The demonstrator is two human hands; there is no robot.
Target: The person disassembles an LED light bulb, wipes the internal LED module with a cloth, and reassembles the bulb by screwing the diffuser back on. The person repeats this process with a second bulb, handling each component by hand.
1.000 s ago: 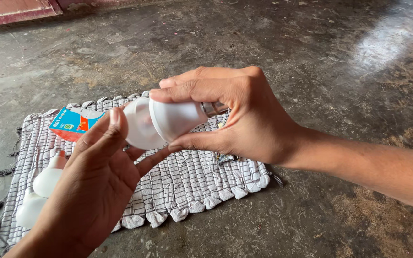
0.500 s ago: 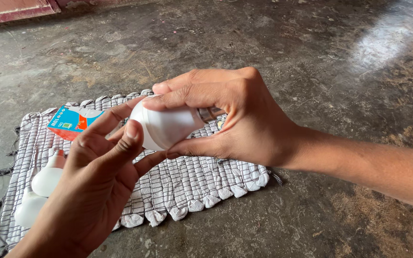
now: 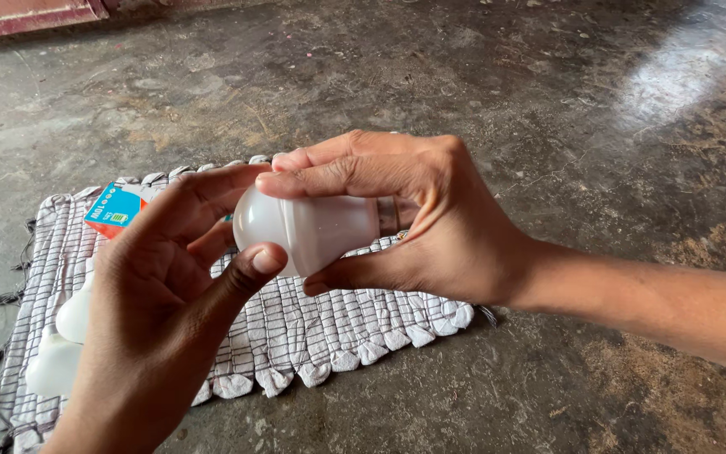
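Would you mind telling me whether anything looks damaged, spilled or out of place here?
Nothing stands out. Both hands, left and right, hold a white bulb that looks whole, above a checked mat; a small carton and other bulbs rest there.

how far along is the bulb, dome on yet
Looks done: the white dome sits flush against the bulb body, no gap visible. In hand: the left hand pinches the dome while the right hand grips the body. Left: two more white bulbs lie on the checked mat beside a small box.
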